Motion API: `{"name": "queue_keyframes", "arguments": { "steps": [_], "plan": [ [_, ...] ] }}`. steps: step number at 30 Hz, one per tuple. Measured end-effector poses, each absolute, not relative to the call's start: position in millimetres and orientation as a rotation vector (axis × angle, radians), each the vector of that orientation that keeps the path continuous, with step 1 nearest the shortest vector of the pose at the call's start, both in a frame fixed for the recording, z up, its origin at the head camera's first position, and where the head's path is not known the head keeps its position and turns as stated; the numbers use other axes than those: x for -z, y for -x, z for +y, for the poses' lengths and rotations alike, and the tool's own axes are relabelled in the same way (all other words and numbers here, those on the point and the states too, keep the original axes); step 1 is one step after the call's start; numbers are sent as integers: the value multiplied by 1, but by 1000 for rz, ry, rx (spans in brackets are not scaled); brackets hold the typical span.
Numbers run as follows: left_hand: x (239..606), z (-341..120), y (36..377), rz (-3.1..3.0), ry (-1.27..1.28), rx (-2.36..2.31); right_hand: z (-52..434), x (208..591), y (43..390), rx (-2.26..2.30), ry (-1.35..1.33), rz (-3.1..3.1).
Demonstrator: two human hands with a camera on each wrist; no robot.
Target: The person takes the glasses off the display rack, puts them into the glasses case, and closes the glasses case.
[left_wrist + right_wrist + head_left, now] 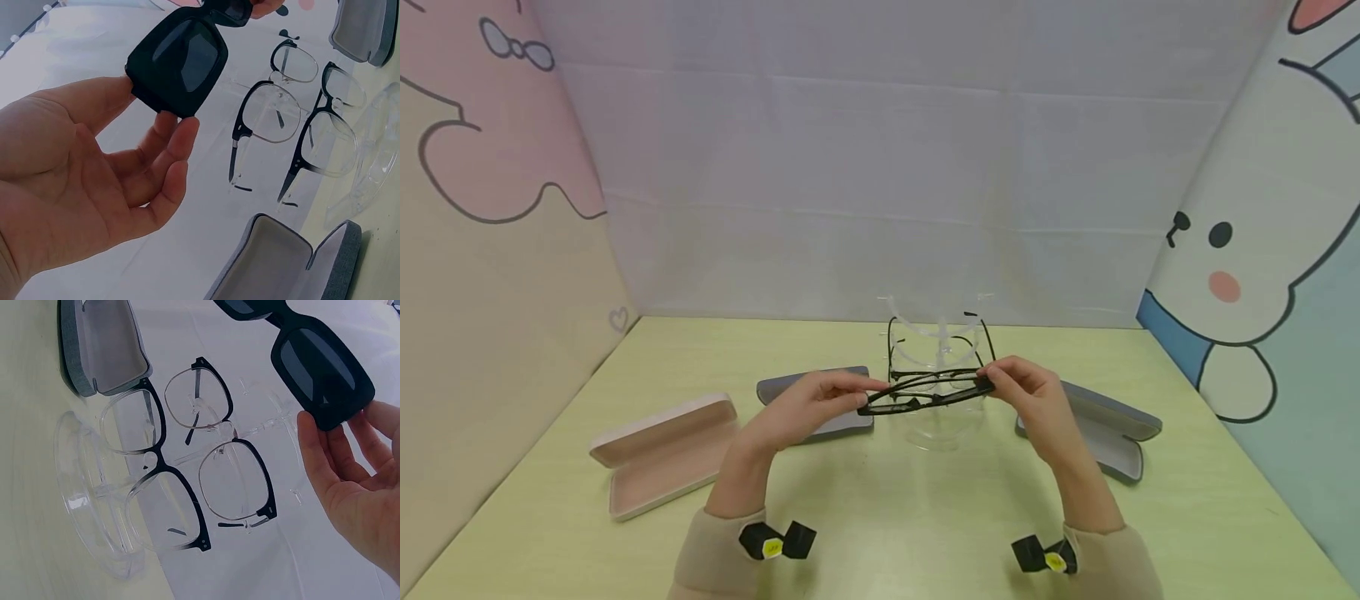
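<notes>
Head view: the left hand (pixel 808 408) and right hand (pixel 1033 396) each pinch one end of the black sunglasses (pixel 925 395) in their fingers, keeping them level above the tabletop (pixel 880 517) near its middle. The sunglasses are thick-framed and dark-lensed, just before the clear display stand (pixel 936 350) holding other glasses, grey cases (pixel 1108 425) flanking it.

There are three glasses cases: one pink case (pixel 658 454) and two grey cases (pixel 820 404) (pixel 1101 421), all open. There is one pair of dark sunglasses (pixel 925 396). The one clear stand (pixel 936 367) carries two pairs of clear glasses (pixel 159 487) (pixel 215 437).
</notes>
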State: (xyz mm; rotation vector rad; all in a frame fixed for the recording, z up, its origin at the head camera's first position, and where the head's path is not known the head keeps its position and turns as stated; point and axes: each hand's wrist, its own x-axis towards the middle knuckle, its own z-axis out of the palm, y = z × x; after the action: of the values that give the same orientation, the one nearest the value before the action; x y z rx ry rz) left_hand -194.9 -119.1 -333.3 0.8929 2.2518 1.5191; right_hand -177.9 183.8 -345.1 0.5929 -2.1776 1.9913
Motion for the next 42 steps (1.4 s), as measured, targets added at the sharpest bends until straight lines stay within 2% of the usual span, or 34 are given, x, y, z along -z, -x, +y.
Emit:
{"name": "queue_keyframes", "arguments": {
  "steps": [8,17,32,42],
  "plan": [
    [334,-121,198,2259,-612,-1749,185,345,177,-2037,-707,-2201],
    [334,-116,202,2261,-345,-1943,178,349,178,-2056,-634,-2174],
    [344,-136,193,2331,-277,-1971,148,355,177,-1986,-400,-2213],
    [351,-159,182,2429,-153,-1970,118,359,172,-2050,-415,-2177]
  ]
}}
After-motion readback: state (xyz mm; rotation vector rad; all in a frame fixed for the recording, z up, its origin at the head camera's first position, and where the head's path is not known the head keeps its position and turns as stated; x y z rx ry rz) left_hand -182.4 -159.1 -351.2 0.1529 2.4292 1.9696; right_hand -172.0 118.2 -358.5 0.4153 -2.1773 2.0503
